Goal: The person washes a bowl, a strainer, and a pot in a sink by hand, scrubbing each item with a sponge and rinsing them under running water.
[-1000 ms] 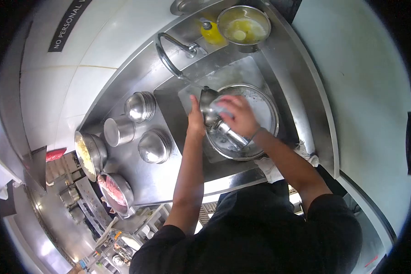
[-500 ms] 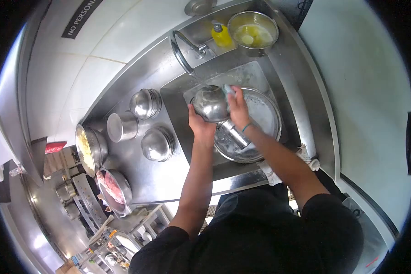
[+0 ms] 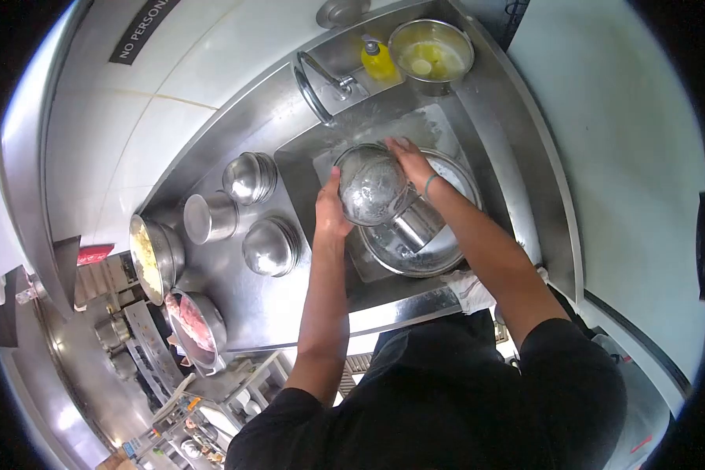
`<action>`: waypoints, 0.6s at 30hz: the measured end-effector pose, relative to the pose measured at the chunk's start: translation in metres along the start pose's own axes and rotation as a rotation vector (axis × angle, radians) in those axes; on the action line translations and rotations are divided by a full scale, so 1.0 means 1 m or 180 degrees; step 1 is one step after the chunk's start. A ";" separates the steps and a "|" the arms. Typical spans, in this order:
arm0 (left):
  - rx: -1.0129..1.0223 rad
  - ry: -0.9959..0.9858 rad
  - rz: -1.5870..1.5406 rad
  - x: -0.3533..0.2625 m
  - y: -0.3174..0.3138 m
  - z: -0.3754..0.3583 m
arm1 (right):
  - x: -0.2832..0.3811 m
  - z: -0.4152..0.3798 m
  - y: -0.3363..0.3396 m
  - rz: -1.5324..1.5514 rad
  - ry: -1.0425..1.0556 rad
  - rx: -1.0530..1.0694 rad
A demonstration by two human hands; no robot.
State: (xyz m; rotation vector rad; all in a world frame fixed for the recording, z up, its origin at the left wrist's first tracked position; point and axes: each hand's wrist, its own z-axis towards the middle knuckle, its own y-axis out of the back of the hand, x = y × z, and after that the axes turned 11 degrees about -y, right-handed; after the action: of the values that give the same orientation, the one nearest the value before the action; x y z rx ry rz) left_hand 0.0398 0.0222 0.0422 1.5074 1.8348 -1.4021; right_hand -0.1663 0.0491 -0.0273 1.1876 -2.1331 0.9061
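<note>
Over the sink (image 3: 489,149) I hold a wet, shiny metal bowl (image 3: 370,188) between both hands. My left hand (image 3: 333,207) grips its left side, thumb along the rim. At the upper right edge, my right hand (image 3: 410,163) is closed on the bowl, fingers partly hidden behind it. The green-grey scrubbing pad does not show now. Below the bowl, a metal cylinder-shaped container (image 3: 419,225) lies on a large round metal pan (image 3: 446,262) in the sink. The faucet (image 3: 309,98) arches just above and left of the bowl.
Left on the steel counter stand two stacks of upturned bowls (image 3: 247,178) (image 3: 268,247), a metal pot (image 3: 210,218), a bowl of yellow pieces (image 3: 164,258) and a bowl of raw meat (image 3: 204,329). Behind are a yellow soap bottle (image 3: 379,61) and a bowl of yellowish liquid (image 3: 433,51). A cloth (image 3: 470,291) hangs at the front edge.
The bowl has turned in my hands and come slightly lower, nearer to me. The pad seen in my right hand is out of sight. Water running from the faucet no longer shows.
</note>
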 end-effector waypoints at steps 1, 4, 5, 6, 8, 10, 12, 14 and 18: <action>-0.0028 0.0047 0.0148 0.000 0.005 0.011 | 0.001 -0.005 0.004 0.0462 -0.0356 0.0363; 0.0004 0.0325 0.0758 -0.008 0.011 0.030 | -0.007 -0.022 0.007 0.1335 -0.0937 0.1111; -0.0015 0.0426 0.1091 -0.005 0.018 0.042 | -0.002 -0.033 0.005 0.1278 -0.0746 0.1139; -0.0032 0.0536 0.1426 0.001 0.028 0.055 | 0.001 -0.038 0.005 0.1226 -0.0557 0.1159; -0.0039 0.0681 0.1469 0.006 0.028 0.058 | 0.006 -0.040 -0.001 0.0072 -0.0104 0.0508; -0.0153 0.0826 0.1406 -0.002 -0.002 0.040 | 0.007 -0.040 -0.021 -0.1110 0.0148 -0.0505; -0.0125 0.0904 0.1191 -0.001 -0.016 0.030 | 0.006 -0.046 -0.041 -0.2095 0.0733 -0.0367; 0.0333 0.0830 0.0792 0.032 0.021 0.055 | 0.001 -0.059 -0.058 -0.3082 0.1319 -0.0231; -0.0500 0.0635 0.0553 0.015 0.020 0.037 | -0.031 -0.042 -0.038 -0.3355 0.1537 0.0789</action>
State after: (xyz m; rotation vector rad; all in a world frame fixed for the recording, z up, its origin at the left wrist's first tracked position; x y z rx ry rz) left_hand 0.0417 -0.0036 0.0052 1.7289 1.8281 -1.0357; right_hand -0.1132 0.0820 -0.0118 1.7097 -0.8096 0.8136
